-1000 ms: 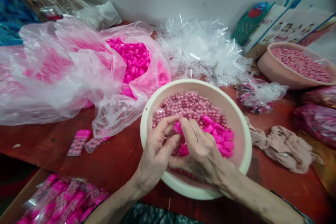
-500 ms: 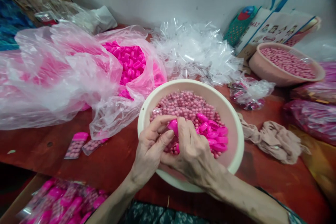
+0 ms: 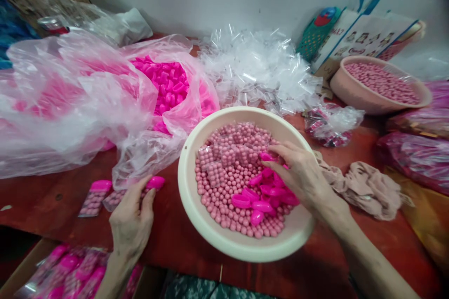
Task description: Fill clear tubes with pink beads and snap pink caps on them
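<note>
Pink caps lay under right hand, fingers loose, maybe touching one. Left hand pressed small packet, beside bowl.

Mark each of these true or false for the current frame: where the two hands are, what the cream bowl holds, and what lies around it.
1. The right hand is inside the cream bowl. True.
2. The left hand is inside the bowl too. False: it is out on the red table, at a capped packet.
3. The bowl holds pink beads and brighter pink caps. True.
4. The second bowl at the far right holds only bright pink caps. False: it holds pink beads.
5. A beige cloth lies to the right of the cream bowl. True.
6. The big plastic bag holds clear sleeves. False: bright pink caps show in its opening.
</note>
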